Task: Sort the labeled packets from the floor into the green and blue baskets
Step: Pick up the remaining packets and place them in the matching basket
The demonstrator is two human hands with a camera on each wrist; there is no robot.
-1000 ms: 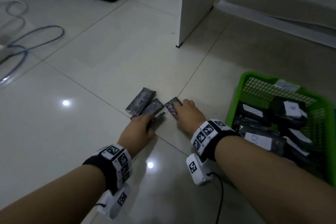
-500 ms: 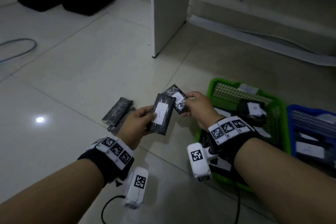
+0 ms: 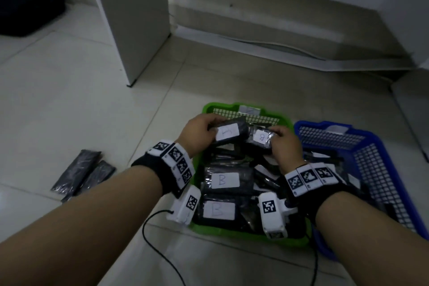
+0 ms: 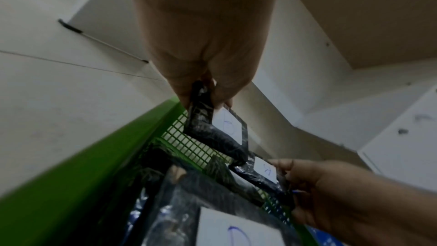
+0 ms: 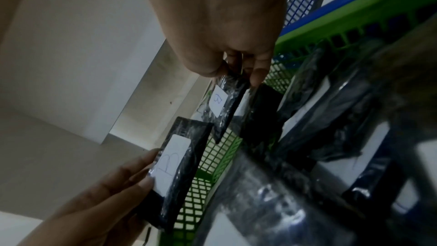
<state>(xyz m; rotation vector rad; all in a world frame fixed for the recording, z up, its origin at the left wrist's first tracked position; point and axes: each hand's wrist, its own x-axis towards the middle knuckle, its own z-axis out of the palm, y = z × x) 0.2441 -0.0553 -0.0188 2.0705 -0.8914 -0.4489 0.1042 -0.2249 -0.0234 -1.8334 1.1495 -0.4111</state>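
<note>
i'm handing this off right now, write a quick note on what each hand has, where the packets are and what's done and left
Left hand: grips a dark plastic packet with a white B label, held over the far end of the green mesh basket.
Right hand: pinches a smaller dark packet, also labelled B, beside the first, over the same basket.
Done: the green basket already holds many dark packets, the readable labels showing B; the blue mesh basket to its right holds some too.
Left: neither held packet is released yet, and both probably go in the green basket. Two dark packets lie on the tiled floor to the left, label side not showing.
</note>
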